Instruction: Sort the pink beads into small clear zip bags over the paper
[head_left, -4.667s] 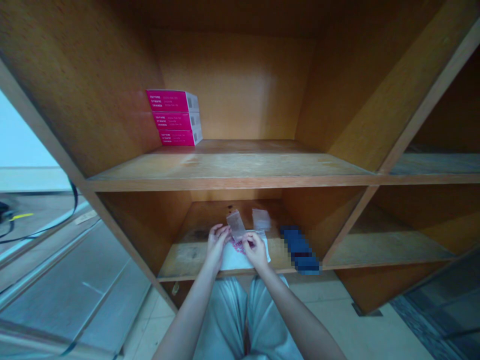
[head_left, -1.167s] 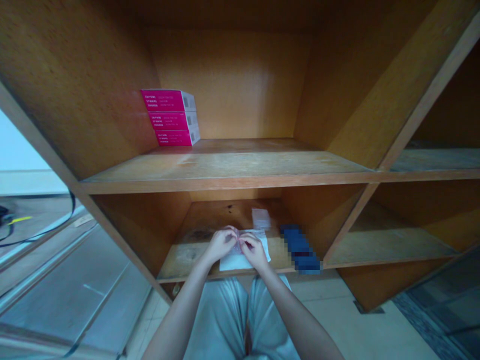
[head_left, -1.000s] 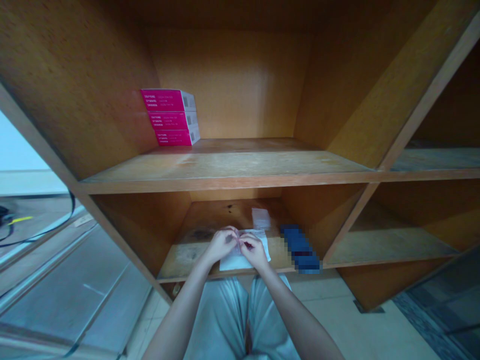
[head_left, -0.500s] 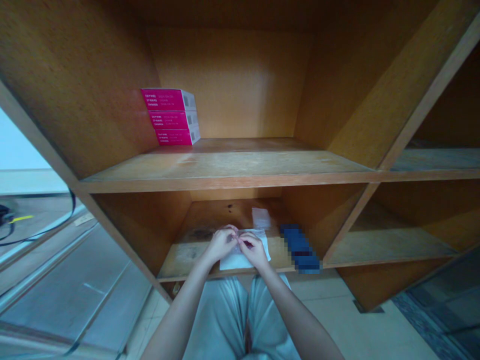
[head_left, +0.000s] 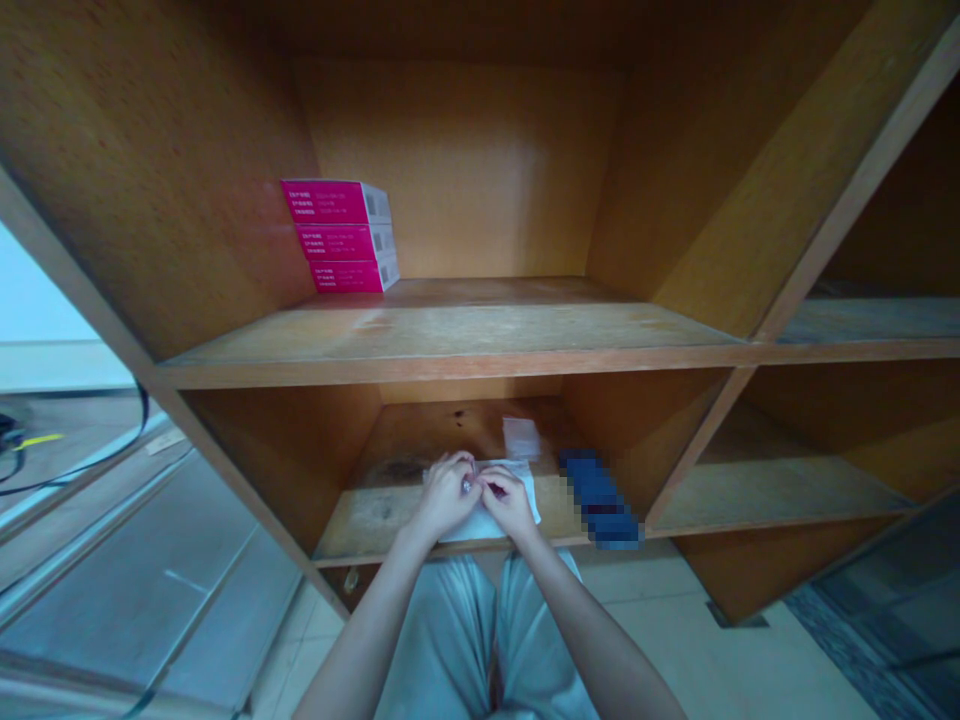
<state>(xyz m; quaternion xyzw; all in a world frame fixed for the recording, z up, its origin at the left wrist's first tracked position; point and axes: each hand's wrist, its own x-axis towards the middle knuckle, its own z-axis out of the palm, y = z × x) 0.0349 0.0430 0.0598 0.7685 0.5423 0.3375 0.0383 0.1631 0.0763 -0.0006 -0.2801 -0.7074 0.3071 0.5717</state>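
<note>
Low in front of me, my left hand [head_left: 448, 497] and my right hand [head_left: 508, 497] meet fingertip to fingertip over a white sheet [head_left: 469, 529] on the lower shelf. A small shiny, clear-looking piece [head_left: 466, 486] shows in the curled fingers of my left hand; its kind is too small to tell. The right thumb and fingers are pinched together against the left fingertips, and what lies in them is hidden. Just behind the hands lies a small translucent packet [head_left: 521, 438].
To the right on the lower shelf [head_left: 367, 520] lies a blurred-out dark blue object [head_left: 600, 495]. Several pink-and-white boxes [head_left: 341, 240] are stacked at the left of the upper shelf [head_left: 480, 325]. Wooden dividers flank both compartments. Glass panels [head_left: 150, 590] stand at the left.
My left hand has turned slightly, its fingers curling more, and the shiny piece shows more clearly in it. The right hand stays nearly in place.
</note>
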